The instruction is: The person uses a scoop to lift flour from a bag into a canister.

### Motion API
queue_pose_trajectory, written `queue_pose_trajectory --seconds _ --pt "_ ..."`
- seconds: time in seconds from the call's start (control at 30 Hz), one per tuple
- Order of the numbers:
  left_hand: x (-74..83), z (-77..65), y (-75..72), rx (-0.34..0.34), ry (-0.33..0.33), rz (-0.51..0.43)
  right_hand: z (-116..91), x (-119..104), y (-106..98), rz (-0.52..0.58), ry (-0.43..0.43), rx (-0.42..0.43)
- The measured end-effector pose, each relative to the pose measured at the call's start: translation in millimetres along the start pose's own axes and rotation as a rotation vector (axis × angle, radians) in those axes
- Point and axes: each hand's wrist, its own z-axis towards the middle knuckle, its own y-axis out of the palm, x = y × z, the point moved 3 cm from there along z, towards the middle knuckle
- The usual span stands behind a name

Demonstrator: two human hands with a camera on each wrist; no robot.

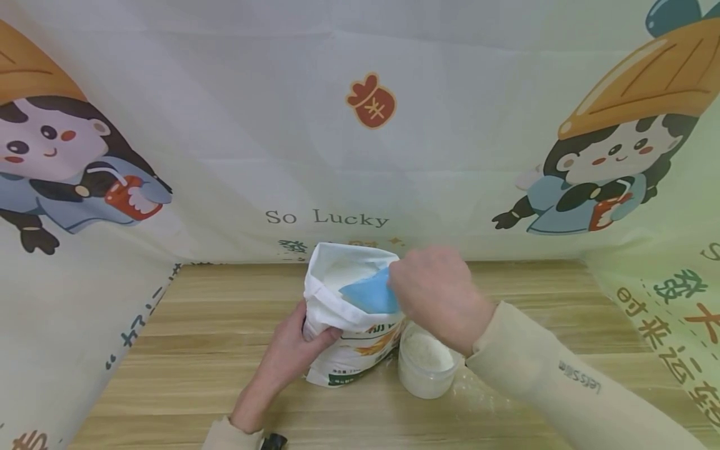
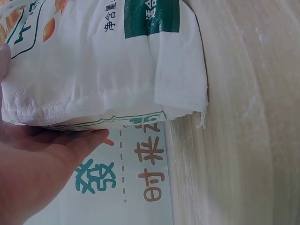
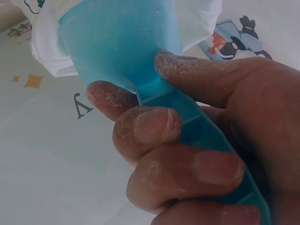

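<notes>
A white flour bag [image 1: 360,350] with printed wheat stands on the table, its top folded open and white powder inside. My left hand [image 1: 295,347] grips its left side, thumb on the front below the rim; in the left wrist view the fingers [image 2: 84,143] lie along the bag's side. My right hand [image 1: 435,290] holds a blue plastic scoop [image 1: 371,292] by its ribbed handle, fingers curled round it and dusted with powder. The scoop's head dips into the bag's mouth. Under my right wrist stands a clear round tub [image 1: 425,381] with white powder in it.
The wood-grain table [image 1: 225,325] has powder spilled right of the tub. A printed white cloth [image 1: 253,125] stands as a wall behind the table and along both sides. A dark band [image 1: 274,442] shows at the left cuff.
</notes>
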Motion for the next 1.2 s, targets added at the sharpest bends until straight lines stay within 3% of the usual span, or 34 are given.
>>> queue_pose_trajectory --seconds 0.3,0.57,0.8,1.2 --pt "-3.4 1.2 1.1 -0.015 -0.004 -0.014 4 -11 1 -0.018 0.031 0.072" --pt "-3.1 0.9 0.9 -0.024 -0.008 -0.022 10 -14 6 -0.014 0.07 0.052" --pt "-2.9 0.5 0.4 -0.017 -0.01 -0.003 13 -17 12 -0.022 0.077 0.11" --pt "-1.5 -1.0 0.1 -0.01 0.003 0.004 21 -16 19 -0.019 0.091 0.125"
